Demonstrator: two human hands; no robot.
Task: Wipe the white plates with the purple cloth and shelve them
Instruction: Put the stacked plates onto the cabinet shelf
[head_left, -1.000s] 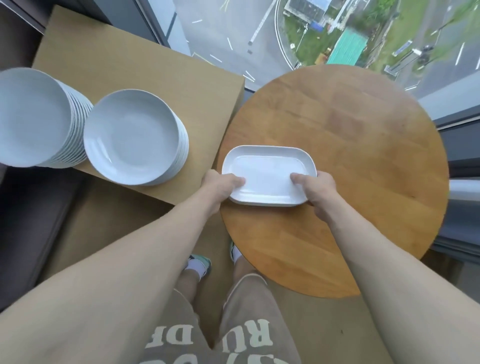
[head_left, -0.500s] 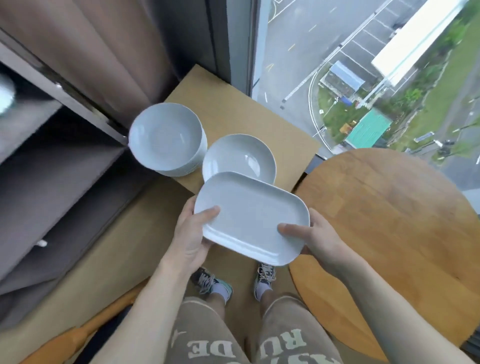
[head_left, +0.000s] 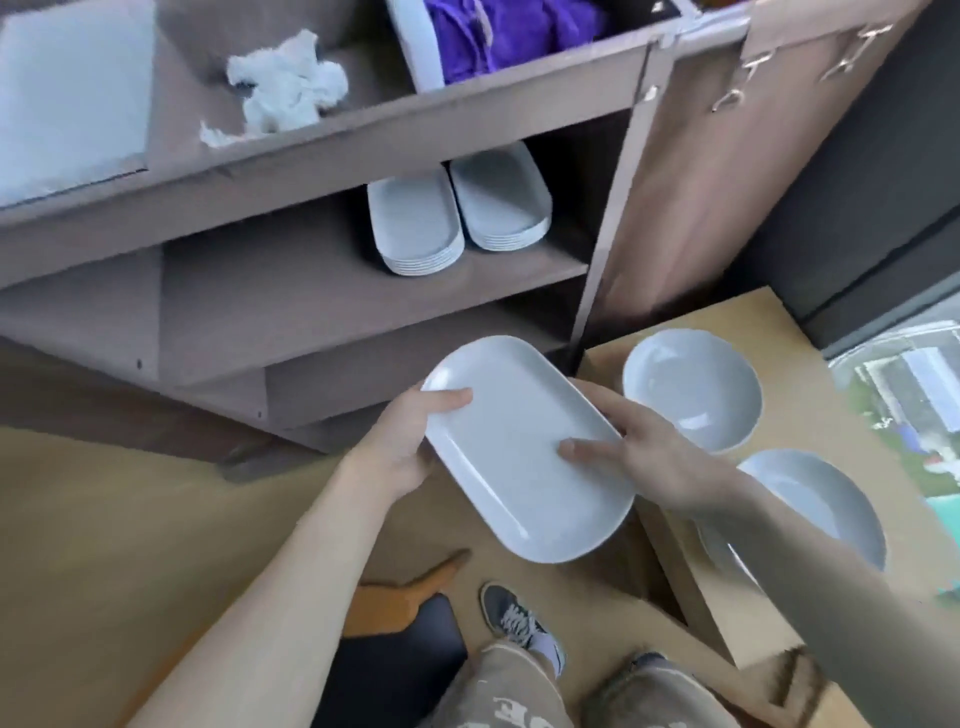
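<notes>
I hold a white oblong plate in the air in front of the brown shelf unit. My left hand grips its left end, thumb on top. My right hand grips its right edge, thumb on the plate's face. Two stacks of the same white oblong plates lie side by side on the middle shelf. The purple cloth lies bunched in a white tray on the shelf unit's top.
Round white bowls and a stack of round plates stand on a low tan table at right. A crumpled white cloth and a white board lie on the shelf top. A wooden stool is near my feet.
I lifted the oblong plate off the round table and turned left with it. The shelf unit with its plate stacks has come into view, and the plate now hangs before it.
</notes>
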